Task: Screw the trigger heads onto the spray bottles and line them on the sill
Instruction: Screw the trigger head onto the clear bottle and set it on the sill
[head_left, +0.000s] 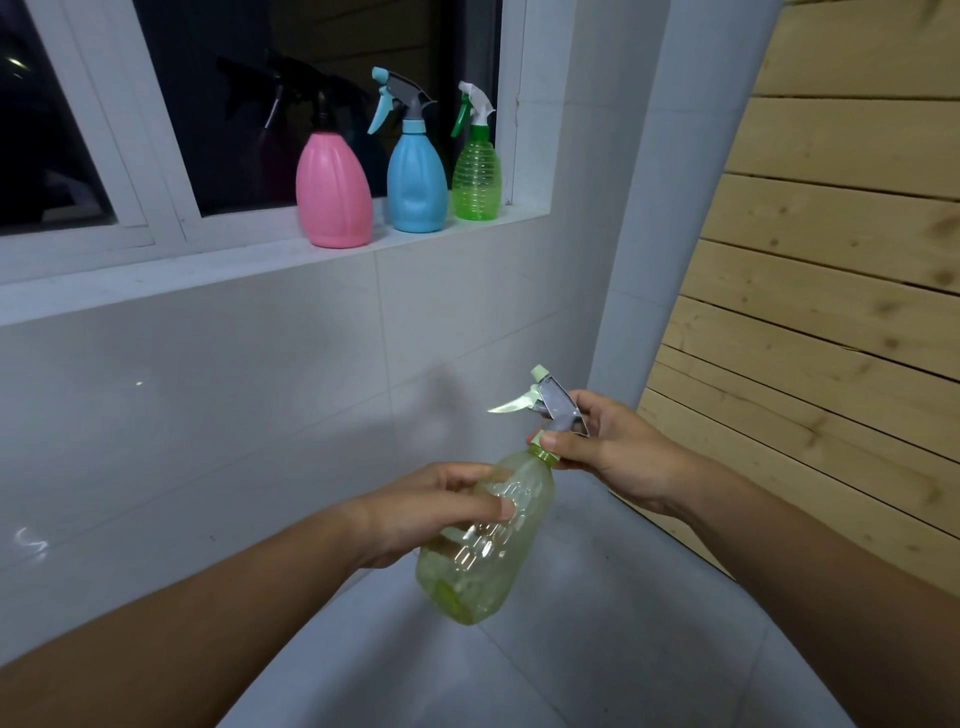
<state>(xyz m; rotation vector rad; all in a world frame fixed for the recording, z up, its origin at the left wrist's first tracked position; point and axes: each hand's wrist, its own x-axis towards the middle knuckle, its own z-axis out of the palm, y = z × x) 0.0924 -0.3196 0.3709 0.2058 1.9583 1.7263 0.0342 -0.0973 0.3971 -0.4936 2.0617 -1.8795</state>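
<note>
I hold a clear yellow-green spray bottle (480, 551) tilted in front of me, below the sill. My left hand (431, 512) wraps its body. My right hand (605, 449) grips the collar of its grey and pale green trigger head (553, 405), which sits on the bottle's neck. On the white window sill (208, 265) three bottles stand upright in a row with heads on: a pink bottle (333, 195) with a black head, a blue bottle (417, 179) with a grey and blue head, and a small green ribbed bottle (476, 179) with a white head.
A dark window (249, 104) with white frames backs the sill. White tiled wall runs below it, and a white pillar (644, 234) rises to the right. A slatted wooden panel (831, 260) fills the right side. Grey floor tiles lie under my arms.
</note>
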